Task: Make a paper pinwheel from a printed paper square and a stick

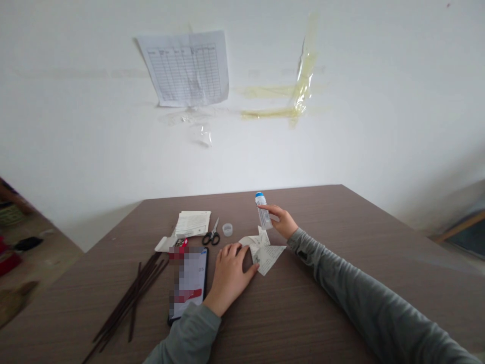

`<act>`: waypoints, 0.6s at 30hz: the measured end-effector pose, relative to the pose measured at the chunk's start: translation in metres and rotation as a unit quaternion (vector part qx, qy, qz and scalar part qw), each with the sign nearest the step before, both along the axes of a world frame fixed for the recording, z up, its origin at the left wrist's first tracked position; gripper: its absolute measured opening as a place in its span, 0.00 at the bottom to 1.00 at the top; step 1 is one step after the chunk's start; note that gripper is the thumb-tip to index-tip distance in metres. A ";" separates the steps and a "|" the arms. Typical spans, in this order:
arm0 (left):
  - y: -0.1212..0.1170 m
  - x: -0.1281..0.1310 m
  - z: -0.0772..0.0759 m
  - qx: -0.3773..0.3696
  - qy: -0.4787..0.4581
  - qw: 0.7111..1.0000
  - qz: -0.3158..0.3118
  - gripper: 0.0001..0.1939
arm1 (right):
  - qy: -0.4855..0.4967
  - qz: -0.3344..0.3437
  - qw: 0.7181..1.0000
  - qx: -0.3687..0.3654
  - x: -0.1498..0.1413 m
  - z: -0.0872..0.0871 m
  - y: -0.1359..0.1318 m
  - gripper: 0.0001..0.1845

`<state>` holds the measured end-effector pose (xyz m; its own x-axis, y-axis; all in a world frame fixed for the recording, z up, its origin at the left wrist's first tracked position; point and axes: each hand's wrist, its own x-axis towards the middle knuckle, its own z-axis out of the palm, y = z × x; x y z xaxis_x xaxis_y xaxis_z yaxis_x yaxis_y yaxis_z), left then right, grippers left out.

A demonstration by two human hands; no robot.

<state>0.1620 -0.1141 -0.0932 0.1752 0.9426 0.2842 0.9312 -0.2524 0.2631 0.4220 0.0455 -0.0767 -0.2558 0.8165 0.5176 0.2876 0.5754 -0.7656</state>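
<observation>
My left hand [229, 275] rests on the table, its thumb and curved fingertips pressing the near left edges of a folded printed paper [268, 257]. Some pointed flaps of this paper stand up from the tabletop. Above its far side, my right hand [279, 220] grips a white glue stick [262, 215] with a blue end uppermost. The index finger stretches along the tube, which leans slightly. Left of the paper lies a small translucent cap [227, 229], beside black-handled scissors [211, 236].
A phone [192, 283] with a lit screen lies by my left forearm. Further left are several thin dark brown sticks [138, 290], a small red and white packet [166, 244] and a stack of printed paper [193, 223]. Behind the brown table [326, 303] rises a white wall [364, 101].
</observation>
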 end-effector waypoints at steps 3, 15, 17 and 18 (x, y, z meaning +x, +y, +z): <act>-0.001 0.001 0.000 0.000 0.007 1.000 -0.003 0.27 | 0.049 -0.018 0.998 -0.023 0.010 -0.010 -0.014 0.29; 0.000 0.002 -0.007 0.021 0.003 1.000 -0.012 0.28 | 0.126 -0.079 0.987 -0.066 0.018 -0.012 -0.042 0.39; 0.000 0.002 -0.008 0.025 0.000 1.000 -0.014 0.28 | 0.092 -0.080 0.991 -0.056 0.018 -0.014 -0.044 0.36; 0.000 0.003 -0.008 0.027 -0.001 1.000 -0.014 0.28 | 0.075 -0.080 0.993 -0.053 0.017 -0.015 -0.044 0.35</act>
